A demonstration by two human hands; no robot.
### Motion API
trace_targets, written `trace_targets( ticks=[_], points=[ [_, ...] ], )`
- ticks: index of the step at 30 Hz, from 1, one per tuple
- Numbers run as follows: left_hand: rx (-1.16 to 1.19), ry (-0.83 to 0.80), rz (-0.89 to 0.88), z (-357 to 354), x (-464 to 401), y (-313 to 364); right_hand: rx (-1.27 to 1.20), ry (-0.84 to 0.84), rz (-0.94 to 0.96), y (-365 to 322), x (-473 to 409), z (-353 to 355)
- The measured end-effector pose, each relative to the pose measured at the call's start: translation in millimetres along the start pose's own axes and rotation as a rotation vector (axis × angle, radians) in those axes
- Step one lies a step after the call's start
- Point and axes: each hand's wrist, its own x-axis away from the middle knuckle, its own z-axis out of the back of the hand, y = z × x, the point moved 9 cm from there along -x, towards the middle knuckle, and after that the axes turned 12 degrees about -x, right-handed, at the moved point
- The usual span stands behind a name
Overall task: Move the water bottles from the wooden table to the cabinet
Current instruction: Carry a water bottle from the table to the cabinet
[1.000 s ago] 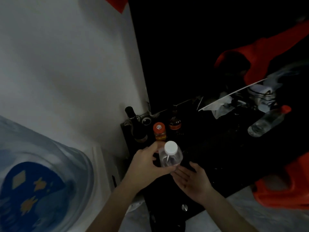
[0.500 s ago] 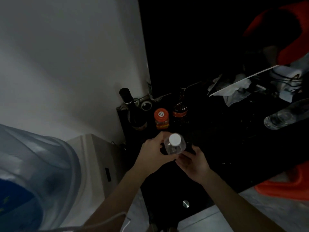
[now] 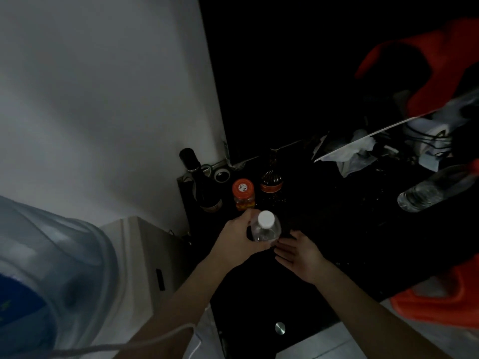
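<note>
Two hands are in view over the near edge of the dark cabinet [image 3: 259, 294], and I log them first. My left hand [image 3: 237, 243] is curled round the bottle [image 3: 266, 230], thumb and fingers wrapped on the clear body below the white cap. My right hand [image 3: 298, 251] lies just beside it on the right, palm up, fingers straight and loose, holding nothing; its fingertips reach to the bottle's base or just short of it, and I cannot tell which in this light.

Bottle axis: close to upright, cap pointing up toward the camera. It stands at the front of the cabinet top; whether the base already rests on the surface I cannot tell, since the hand hides it.

Key relation: free dark surface lies directly under and just behind the bottle. The left hand is the carrying one and the nearer one; my judgement is that the setting-down step is in hand.

Farther back, near the wall, stand a jar [image 3: 243, 194] with an orange lid, a dark wine bottle [image 3: 201, 182] to its left and a brown bottle [image 3: 271, 177] to its right, all apart from my bottle. Far right, a second water bottle [image 3: 430, 191] lies on its side.
</note>
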Motion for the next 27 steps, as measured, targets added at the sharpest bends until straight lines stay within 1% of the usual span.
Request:
trace_targets(
  ticks=[4, 6, 9, 12, 15, 17, 20, 24, 27],
  points=[
    [-0.275, -0.085, 0.089, 13.2, 6.4, 8.6, 0.242, 0.01, 0.096, -20.0, 23.9, -11.7],
    [-0.433, -0.104, 0.167, 28.5, 17.9, 15.9, 0.367, 0.03, 0.16, -29.8, 39.3, -14.7],
    [-0.618, -0.007, 0.203, 59.9, 47.9, 33.7, 0.572, 0.056, 0.291, -48.0, 74.3, -20.5],
    [-0.712, 0.114, 0.184, 85.7, 89.2, 54.7, 0.874, 0.065, 0.524, -68.5, 119.5, -36.5],
    [-0.815, 0.189, 0.142, 103.8, 125.8, 74.4, 1.065, 0.035, 0.7, -71.6, 172.3, -56.6],
    [-0.854, 0.238, 0.105, 114.8, 146.4, 88.1, 1.15, 0.009, 0.814, -66.8, 206.6, -68.8],
    [-0.876, 0.325, 0.045, 129.7, 174.7, 104.1, 1.26, 0.021, 0.984, -51.8, 257.8, -79.9],
    [-0.931, 0.442, -0.061, 141.2, 223.4, 117.0, 1.398, 0.093, 1.15, -15.8, 315.1, -79.3],
    [-0.94, 0.487, -0.101, 145.3, 267.7, 115.1, 1.467, 0.143, 1.234, 23.6, 347.3, -75.5]
  ],
)
